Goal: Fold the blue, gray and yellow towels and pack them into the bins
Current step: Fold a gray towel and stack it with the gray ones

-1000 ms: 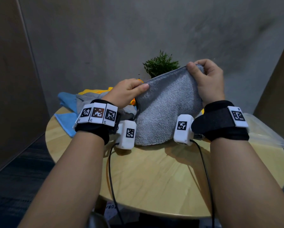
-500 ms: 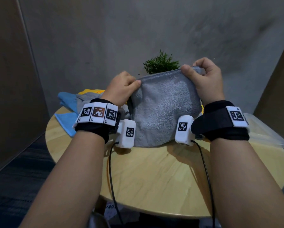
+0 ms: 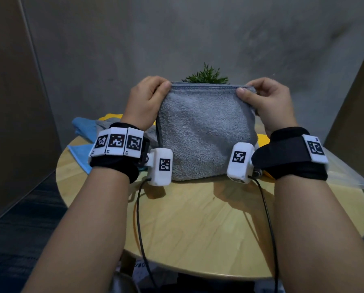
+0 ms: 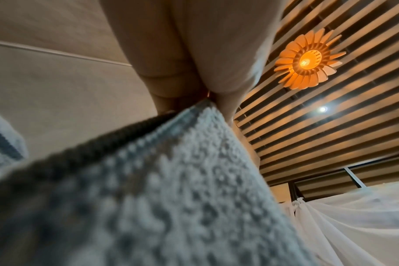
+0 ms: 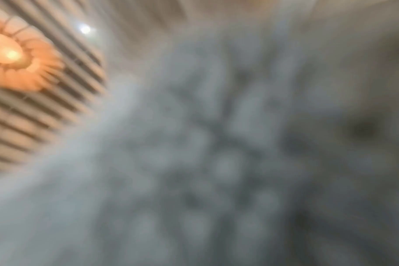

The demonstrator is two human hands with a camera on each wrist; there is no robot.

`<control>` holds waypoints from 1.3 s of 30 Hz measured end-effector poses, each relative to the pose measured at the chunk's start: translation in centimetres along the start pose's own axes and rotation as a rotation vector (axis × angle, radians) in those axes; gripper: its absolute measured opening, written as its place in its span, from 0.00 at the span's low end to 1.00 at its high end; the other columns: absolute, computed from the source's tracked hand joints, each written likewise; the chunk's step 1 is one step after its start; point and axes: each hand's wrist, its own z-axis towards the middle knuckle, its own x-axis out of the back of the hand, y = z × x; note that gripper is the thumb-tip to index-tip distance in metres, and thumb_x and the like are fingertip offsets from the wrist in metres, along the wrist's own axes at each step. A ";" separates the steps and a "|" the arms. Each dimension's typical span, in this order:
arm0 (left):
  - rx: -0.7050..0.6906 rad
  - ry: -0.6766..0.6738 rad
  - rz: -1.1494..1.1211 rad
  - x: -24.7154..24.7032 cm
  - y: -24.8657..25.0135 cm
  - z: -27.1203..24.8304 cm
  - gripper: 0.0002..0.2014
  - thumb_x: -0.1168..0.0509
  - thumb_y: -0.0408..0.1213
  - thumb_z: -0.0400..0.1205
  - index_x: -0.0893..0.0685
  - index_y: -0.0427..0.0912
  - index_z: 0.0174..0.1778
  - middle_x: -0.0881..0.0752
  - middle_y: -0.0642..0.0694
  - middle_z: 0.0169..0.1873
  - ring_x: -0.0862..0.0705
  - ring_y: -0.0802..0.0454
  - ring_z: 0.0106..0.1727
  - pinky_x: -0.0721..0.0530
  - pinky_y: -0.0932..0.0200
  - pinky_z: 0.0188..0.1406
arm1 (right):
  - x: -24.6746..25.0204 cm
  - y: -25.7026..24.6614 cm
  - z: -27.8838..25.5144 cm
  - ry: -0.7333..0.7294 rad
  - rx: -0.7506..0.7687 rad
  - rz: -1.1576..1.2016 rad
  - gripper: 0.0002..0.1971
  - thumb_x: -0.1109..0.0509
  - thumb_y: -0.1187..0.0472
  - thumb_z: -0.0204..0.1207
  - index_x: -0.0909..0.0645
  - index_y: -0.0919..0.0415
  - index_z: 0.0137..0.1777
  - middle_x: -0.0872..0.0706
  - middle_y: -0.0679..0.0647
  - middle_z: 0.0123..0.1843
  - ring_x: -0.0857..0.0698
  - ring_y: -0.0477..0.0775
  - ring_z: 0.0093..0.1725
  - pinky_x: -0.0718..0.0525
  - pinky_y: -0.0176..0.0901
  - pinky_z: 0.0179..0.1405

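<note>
A gray towel (image 3: pixel 204 132) hangs folded over the round wooden table (image 3: pixel 208 225), its lower edge touching the top. My left hand (image 3: pixel 149 96) pinches its upper left corner, and my right hand (image 3: pixel 261 98) pinches the upper right corner, so the top hem runs level between them. In the left wrist view the fingers (image 4: pixel 194 54) close on the gray towel (image 4: pixel 148 189) corner. The right wrist view is filled by the blurred gray towel (image 5: pixel 216 153). A blue towel (image 3: pixel 81 134) and a yellow towel (image 3: pixel 111 116) lie crumpled at the table's back left.
A clear plastic bin (image 3: pixel 345 172) sits at the table's right edge. A small green plant (image 3: pixel 206 76) stands behind the held towel. More yellow cloth (image 3: pixel 263 138) shows beside my right wrist. A grey wall is close behind the table.
My left hand rose from low on the towel's left side to its upper left corner. The top hem went from slanted to level and the towel now hangs straight.
</note>
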 end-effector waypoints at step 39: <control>0.413 0.203 -0.709 0.3 0.3 0.1 0.09 0.39 0.27 0.83 0.19 0.45 0.47 0.16 0.46 0.34 0.19 0.52 0.36 0.18 0.52 0.44 | -0.9 0.1 0.0 -0.085 -0.075 -0.033 0.26 0.30 0.70 0.76 0.31 0.43 0.66 0.20 0.51 0.52 0.18 0.45 0.52 0.17 0.34 0.49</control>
